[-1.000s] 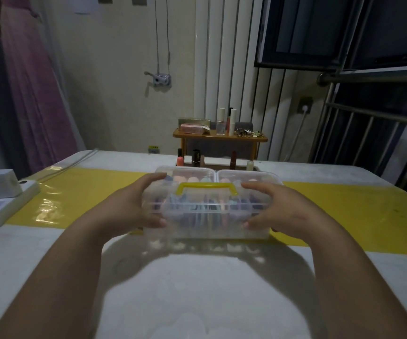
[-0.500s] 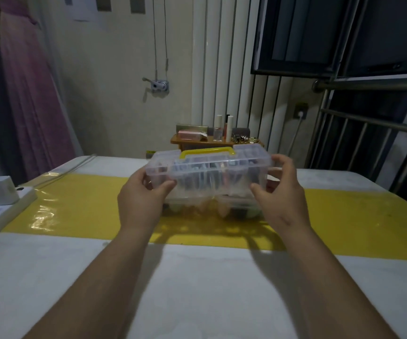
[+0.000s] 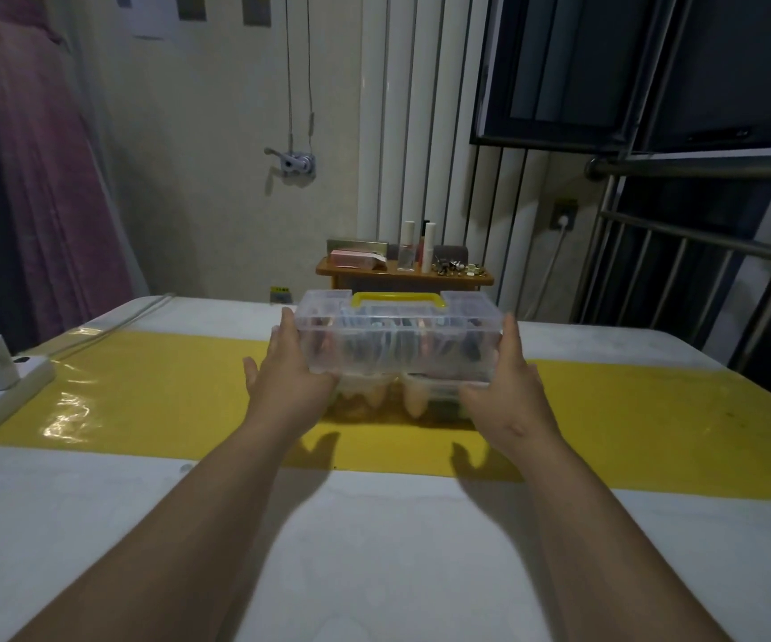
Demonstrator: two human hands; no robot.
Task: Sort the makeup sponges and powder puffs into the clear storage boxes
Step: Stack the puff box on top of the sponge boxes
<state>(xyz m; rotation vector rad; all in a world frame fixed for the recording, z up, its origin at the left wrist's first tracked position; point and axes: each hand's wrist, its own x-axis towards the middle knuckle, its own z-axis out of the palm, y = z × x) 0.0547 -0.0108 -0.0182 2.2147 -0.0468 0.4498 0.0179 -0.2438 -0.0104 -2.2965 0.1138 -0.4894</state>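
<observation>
Now that the box has risen off the bench onto the lower boxes, both hands, flat-fingered, clasp its ends; stacking suggests sorting is finishing.

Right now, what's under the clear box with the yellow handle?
Another clear container holding beige sponges sits beneath the yellow-handled box, on the yellow mat. Its other contents are hidden by the hands and box.
</observation>
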